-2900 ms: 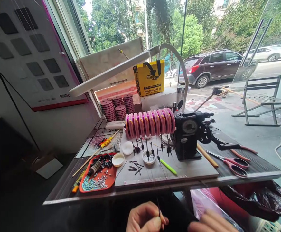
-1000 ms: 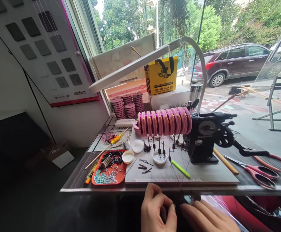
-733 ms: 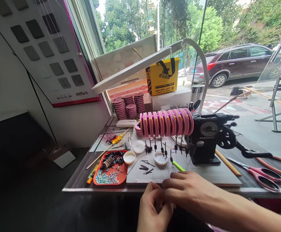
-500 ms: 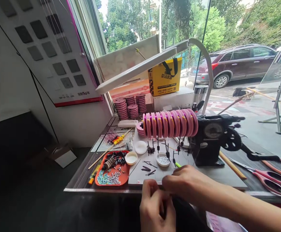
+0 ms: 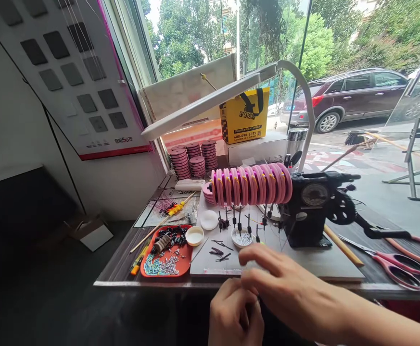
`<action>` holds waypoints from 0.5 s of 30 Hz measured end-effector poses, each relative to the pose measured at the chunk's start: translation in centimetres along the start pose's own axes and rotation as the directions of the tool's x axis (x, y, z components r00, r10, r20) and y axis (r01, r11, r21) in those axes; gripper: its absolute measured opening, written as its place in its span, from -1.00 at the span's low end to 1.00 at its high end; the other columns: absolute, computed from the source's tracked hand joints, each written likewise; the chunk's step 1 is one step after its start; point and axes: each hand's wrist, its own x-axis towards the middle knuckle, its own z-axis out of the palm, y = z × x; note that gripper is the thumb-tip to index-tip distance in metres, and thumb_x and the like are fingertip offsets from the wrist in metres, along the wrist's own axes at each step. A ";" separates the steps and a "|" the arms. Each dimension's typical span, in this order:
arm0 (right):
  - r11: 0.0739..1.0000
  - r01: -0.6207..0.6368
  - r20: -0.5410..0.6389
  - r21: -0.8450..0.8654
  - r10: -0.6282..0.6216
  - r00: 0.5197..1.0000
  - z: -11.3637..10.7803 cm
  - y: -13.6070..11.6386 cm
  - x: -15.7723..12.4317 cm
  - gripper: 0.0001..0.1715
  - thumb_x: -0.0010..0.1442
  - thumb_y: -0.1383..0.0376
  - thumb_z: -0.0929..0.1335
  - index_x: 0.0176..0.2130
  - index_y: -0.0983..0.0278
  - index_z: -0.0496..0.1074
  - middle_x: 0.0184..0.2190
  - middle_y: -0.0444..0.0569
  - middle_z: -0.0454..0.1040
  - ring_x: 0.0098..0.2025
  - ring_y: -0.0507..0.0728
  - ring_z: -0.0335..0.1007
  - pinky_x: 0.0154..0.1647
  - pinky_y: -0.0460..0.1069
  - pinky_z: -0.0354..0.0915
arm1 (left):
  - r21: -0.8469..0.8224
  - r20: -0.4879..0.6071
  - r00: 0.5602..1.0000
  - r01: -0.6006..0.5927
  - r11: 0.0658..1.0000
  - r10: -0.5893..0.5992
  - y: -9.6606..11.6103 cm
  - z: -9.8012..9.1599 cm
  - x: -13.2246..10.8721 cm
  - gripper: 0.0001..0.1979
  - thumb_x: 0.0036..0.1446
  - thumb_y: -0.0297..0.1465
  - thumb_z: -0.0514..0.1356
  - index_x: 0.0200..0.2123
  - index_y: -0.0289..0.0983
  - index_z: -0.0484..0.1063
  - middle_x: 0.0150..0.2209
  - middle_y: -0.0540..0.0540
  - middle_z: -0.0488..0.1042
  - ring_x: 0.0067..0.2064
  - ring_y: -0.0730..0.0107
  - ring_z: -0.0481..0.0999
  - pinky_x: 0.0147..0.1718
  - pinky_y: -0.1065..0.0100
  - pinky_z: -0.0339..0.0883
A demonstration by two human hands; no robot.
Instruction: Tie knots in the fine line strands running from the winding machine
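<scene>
My left hand [image 5: 235, 312] is closed in a pinch, low in front of the table's front edge. My right hand [image 5: 285, 286] meets it from the right, index finger arched up and the other fingers curled by the left fingertips. Whatever lies between the fingers is hidden or too small to name. Beyond the hands, a row of pink line spools [image 5: 251, 184] sits on the shaft of a black hand-cranked winder [image 5: 309, 211]. Small black pieces [image 5: 240, 228] hang below the spools on thin lines. A white dish of small pale beads [image 5: 242, 237] stands just behind my right hand.
An orange tray [image 5: 184, 264] holds black parts, metal bits and blue-green tubes. Red-handled scissors [image 5: 399, 269] and a wooden stick [image 5: 344, 246] lie at the right. A white lamp [image 5: 210, 102] arches overhead. Stacked pink spools [image 5: 197, 161] and a yellow bag [image 5: 245, 115] stand behind.
My right hand has turned, its index finger lifting away from the left hand and arching. My left hand has tightened and stays nearly in place. The view has shifted slightly.
</scene>
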 end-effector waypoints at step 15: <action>0.911 0.279 -0.013 -0.303 -0.296 0.955 2.2 0.4 -4.9 -0.62 0.25 0.55 0.10 -0.35 0.36 0.41 -0.57 -0.08 0.37 -0.57 0.06 0.20 -0.54 -0.02 0.18 | -0.398 0.733 0.383 0.912 0.101 -0.563 1.7 -1.0 3.7 -0.98 -0.40 -0.54 0.16 -0.73 -0.35 0.38 -0.60 0.01 0.35 -0.61 0.59 0.22 -0.63 0.46 -0.07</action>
